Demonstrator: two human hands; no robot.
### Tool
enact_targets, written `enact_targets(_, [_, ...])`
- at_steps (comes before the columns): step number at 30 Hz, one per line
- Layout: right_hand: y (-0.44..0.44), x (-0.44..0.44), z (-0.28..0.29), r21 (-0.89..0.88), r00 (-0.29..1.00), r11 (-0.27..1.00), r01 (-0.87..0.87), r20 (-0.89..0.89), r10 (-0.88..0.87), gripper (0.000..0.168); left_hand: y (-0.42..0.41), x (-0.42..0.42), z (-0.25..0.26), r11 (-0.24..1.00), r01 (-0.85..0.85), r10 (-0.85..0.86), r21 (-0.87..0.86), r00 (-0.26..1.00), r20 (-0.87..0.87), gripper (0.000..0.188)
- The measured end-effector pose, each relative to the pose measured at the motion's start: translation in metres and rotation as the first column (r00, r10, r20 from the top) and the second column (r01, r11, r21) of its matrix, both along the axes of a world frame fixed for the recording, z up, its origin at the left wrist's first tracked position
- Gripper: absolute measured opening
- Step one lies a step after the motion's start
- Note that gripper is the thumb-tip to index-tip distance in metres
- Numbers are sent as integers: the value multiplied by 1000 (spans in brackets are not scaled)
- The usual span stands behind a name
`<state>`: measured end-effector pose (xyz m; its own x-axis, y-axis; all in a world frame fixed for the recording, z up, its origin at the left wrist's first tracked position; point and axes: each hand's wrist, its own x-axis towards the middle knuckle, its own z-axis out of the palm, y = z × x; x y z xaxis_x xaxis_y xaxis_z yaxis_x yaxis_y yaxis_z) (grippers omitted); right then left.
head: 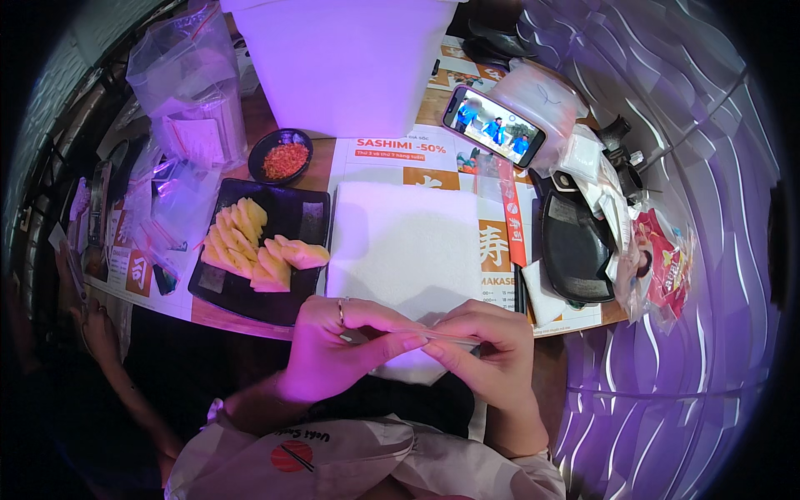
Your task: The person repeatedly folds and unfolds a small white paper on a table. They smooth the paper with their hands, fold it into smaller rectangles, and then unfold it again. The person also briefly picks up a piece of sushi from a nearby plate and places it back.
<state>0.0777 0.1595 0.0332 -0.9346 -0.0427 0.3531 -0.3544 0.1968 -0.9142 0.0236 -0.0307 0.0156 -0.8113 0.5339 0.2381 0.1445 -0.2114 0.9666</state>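
Note:
My left hand (350, 353) and my right hand (497, 350) meet at the table's front edge. Between thumbs and fingertips, both pinch a thin, pale strip (455, 338), perhaps the edge of a plastic bag; the fingers hide most of it. Just beyond them lies a folded white cloth (403, 244), in front of me on a printed paper placemat (384, 164). Left of the cloth, a black square plate (312, 222) bears pale yellow fruit slices (234, 240). Behind that plate stands a small black bowl (255, 164) of reddish seasoning (285, 160).
A large white container (344, 69) stands at the back. A phone (494, 125) leans on a wrapped bundle (550, 94). Plastic bags (194, 94) fill the left; a black dish (578, 244) and red packet (662, 269) lie right. Another person's hand (99, 334) is at far left.

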Motion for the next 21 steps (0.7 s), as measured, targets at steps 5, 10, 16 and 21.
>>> enact_targets(5, [-1,2,7,64,1000,998,8,17,-9,11,5,1,-1,996,-27,34,90,997,-76,5])
enact_targets(10, [-5,-1,4,33,1000,999,7,3,-7,9,3,-1,-1,998,-46,52,51,992,-114,5])
enact_targets(16, [-2,-3,4,-94,995,995,43,99,-34,7,-2,-5,-1,984,-117,139,132,975,-172,6])
enact_targets(21, [-1,-5,3,38,994,994,103,-41,-102,7,0,-4,-1,987,-103,121,125,982,-146,7])
